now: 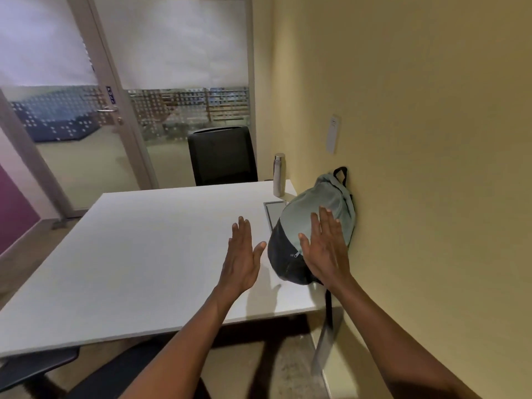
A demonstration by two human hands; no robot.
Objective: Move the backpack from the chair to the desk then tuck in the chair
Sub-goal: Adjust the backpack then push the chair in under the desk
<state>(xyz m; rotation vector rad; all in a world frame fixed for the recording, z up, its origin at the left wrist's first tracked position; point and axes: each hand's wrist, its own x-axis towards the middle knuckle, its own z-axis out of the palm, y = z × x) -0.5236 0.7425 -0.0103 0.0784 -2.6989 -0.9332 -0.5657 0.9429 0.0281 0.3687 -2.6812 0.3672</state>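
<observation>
A pale green and black backpack [308,214] stands on the white desk [149,254] at its right side, leaning against the yellow wall. One strap [326,326] hangs down over the desk's near edge. My right hand [324,249] is flat and open, in front of the backpack's near face; whether it touches the fabric I cannot tell. My left hand [243,254] is open too, fingers together, hovering above the desk just left of the backpack and holding nothing. A dark chair [37,367] shows at the bottom left, partly under the desk's near edge and mostly out of frame.
A steel bottle [278,174] stands at the desk's far right corner, beside a metal cable hatch [273,208]. A black chair [223,155] faces the desk's far side. Glass door and partition lie beyond; the yellow wall [417,168] runs along the right.
</observation>
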